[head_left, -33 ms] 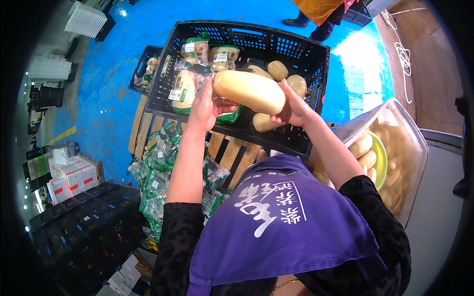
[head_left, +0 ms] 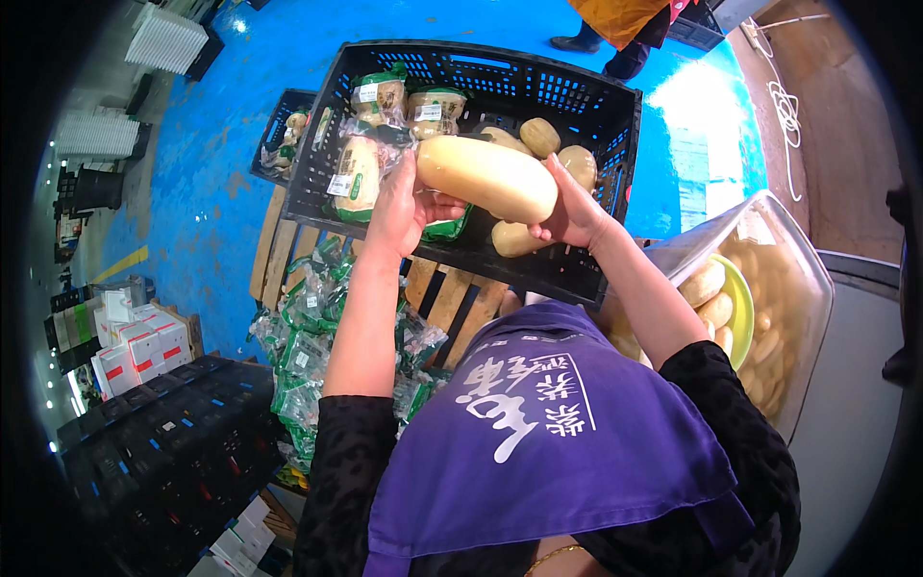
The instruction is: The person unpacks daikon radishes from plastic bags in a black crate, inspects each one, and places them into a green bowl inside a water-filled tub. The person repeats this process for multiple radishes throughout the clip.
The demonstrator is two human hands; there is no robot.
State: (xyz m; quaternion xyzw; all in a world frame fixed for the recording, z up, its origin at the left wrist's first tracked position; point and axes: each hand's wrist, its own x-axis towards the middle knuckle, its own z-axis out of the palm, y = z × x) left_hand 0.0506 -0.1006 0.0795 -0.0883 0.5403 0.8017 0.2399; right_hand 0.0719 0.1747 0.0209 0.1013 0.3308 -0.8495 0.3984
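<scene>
A thick, pale yellow section of lotus root (head_left: 488, 178) lies across both my hands above a black plastic crate (head_left: 385, 231). My left hand (head_left: 406, 207) grips its left end, fingers curled beneath. At the other end, my right hand (head_left: 577, 207) cups it from the right. Loose lotus root pieces (head_left: 516, 238) rest in the crate's right part, partly hidden by the held one. On the left stand several bagged lotus roots (head_left: 359, 178) in clear and green wrapping with white labels.
Clear and green plastic bags (head_left: 312, 337) are heaped left of my apron. Wooden pallet slats (head_left: 447, 303) show under the crate. To the right is a tub (head_left: 808, 288) of cloudy water with pale roots and a yellow-green basin (head_left: 738, 308). Another person (head_left: 625, 24) stands beyond the crate.
</scene>
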